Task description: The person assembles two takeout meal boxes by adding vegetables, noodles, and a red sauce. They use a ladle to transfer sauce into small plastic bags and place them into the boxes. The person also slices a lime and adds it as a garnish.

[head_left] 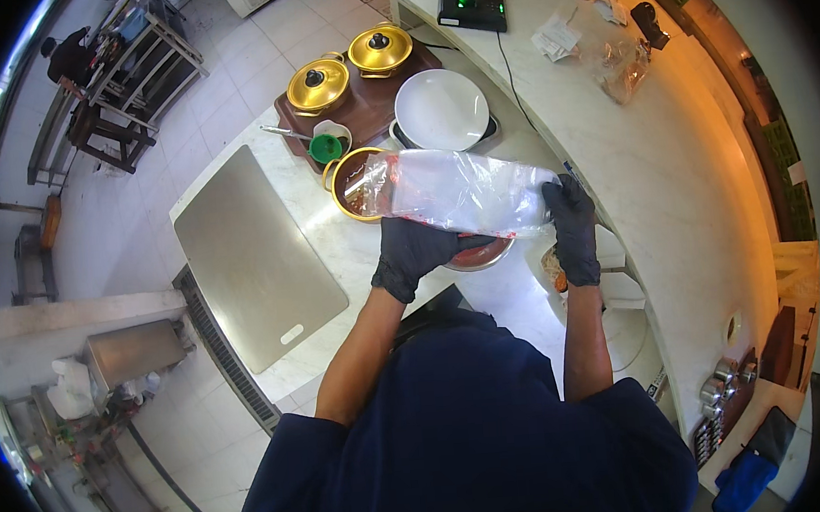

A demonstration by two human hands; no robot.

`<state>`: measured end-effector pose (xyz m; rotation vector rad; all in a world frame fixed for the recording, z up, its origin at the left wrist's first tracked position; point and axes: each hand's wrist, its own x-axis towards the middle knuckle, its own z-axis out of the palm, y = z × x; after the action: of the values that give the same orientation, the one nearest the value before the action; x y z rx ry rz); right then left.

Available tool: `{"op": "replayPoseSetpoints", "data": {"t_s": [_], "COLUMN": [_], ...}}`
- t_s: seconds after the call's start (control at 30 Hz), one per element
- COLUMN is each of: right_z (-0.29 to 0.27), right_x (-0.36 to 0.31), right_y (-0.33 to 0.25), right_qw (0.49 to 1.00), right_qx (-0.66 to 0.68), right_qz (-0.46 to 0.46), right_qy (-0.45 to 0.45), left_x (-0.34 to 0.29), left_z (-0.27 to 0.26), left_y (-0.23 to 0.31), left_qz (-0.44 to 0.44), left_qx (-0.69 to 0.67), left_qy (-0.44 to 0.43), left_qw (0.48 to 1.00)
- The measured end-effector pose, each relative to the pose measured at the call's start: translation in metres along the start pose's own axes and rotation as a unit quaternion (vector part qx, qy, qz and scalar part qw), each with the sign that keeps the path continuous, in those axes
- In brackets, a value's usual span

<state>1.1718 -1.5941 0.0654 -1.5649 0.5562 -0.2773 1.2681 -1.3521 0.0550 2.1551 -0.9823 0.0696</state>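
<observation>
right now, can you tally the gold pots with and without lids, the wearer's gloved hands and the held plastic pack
Lidded gold pots: 2
Open gold pot: 1
Gloved hands: 2
Held plastic pack: 1
Total: 6

Both arms stretch out ahead of the body, bare below the elbow. The left forearm (365, 356) slants inward; the right forearm (586, 343) runs nearly straight forward. The black-gloved left hand (417, 254) has its back uppermost, its fingers (452, 243) pointing rightward, though their tips look partly hidden from here. The black-gloved right hand (573, 230) sits well apart from it, its fingers curled in.
</observation>
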Motion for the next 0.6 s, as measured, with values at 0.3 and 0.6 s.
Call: {"op": "replayPoseSetpoints", "data": {"t_s": [0.3,0.6], "right_z": [0.027,0.029], "right_x": [-0.016,-0.026], "right_y": [-0.039,-0.04], "right_qw": [0.994,0.995], "right_qx": [-0.037,0.098], "right_qz": [-0.082,-0.029], "right_qy": [0.065,-0.021], "left_x": [0.003,-0.012], "left_z": [-0.021,-0.031], "left_y": [0.014,-0.007], "left_qz": [-0.089,-0.13], "left_qx": [-0.159,-0.176], "left_qy": [0.017,0.061], "left_qw": [0.983,0.974]}}
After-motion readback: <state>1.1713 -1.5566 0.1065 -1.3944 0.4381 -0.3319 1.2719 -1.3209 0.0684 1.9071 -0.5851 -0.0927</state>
